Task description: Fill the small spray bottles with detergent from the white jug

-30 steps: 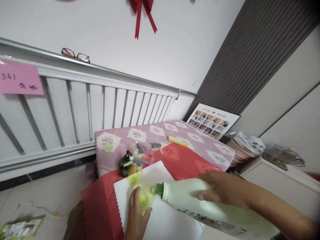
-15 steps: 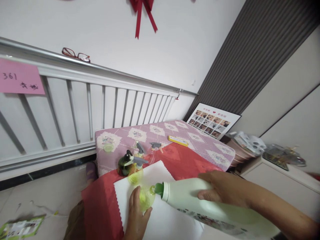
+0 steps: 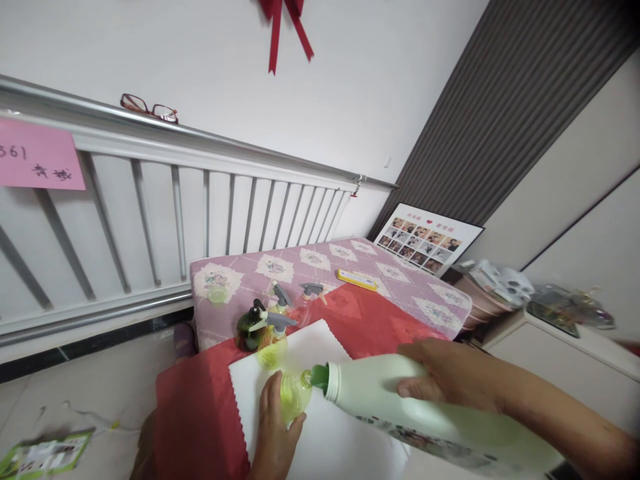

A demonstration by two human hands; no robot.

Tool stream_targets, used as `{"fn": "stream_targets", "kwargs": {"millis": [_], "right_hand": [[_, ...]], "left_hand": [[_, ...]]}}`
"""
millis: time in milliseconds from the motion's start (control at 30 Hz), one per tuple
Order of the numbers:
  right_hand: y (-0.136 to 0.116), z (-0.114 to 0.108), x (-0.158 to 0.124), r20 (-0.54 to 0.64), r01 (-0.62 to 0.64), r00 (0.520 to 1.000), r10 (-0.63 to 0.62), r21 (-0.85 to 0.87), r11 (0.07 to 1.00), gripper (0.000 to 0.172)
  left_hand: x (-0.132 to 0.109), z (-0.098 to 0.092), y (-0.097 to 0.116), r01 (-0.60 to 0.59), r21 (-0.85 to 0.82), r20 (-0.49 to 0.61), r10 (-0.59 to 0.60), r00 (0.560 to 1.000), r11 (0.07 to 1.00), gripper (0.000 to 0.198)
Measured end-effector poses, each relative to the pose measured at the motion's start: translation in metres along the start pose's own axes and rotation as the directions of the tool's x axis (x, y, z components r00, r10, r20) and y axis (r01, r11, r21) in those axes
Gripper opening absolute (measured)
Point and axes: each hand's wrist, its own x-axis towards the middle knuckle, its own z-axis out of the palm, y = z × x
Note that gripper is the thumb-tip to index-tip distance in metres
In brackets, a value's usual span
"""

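Note:
My left hand (image 3: 275, 427) is wrapped round a small clear bottle (image 3: 295, 398) with yellow-green liquid in it. That bottle's open neck leans towards a large pale green detergent bottle (image 3: 370, 383), which my right hand (image 3: 430, 373) grips from above. The big bottle lies tilted, its green spout (image 3: 319, 378) at the small bottle's mouth. Just behind stand a spray bottle (image 3: 273, 350) with yellow-green liquid and a grey trigger head, and a dark green pump bottle (image 3: 247, 331). Further back are more spray bottles, one with a grey trigger (image 3: 311, 291).
White scalloped paper (image 3: 330, 427) lies over a red cloth (image 3: 193, 400) on the table with a patterned pink cover (image 3: 320, 260). On it sit a yellow case (image 3: 357, 280) and a pale green cap (image 3: 217, 295). A radiator (image 3: 220, 207) runs along the wall; a white cabinet (image 3: 555, 360) stands right.
The camera view has shifted slightly. Both hands keep their holds, and the spout stays at the small bottle's mouth.

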Motion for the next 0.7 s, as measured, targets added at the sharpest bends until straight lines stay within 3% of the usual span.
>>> {"fn": "stream_targets", "kwargs": {"millis": [100,700], "right_hand": [[-0.001,-0.001,0.000,0.053,0.016,0.998,-0.017,0.022,1.000,0.035],[-0.010,-0.008,-0.004,0.062,-0.010,0.998,0.008,0.046,0.999,0.036]], "left_hand": [[0.001,0.001,-0.002,-0.009,-0.010,-0.028,0.008,1.000,1.000,0.076],[-0.001,-0.003,0.008,0.024,0.006,0.020,-0.025,0.999,1.000,0.079]]}}
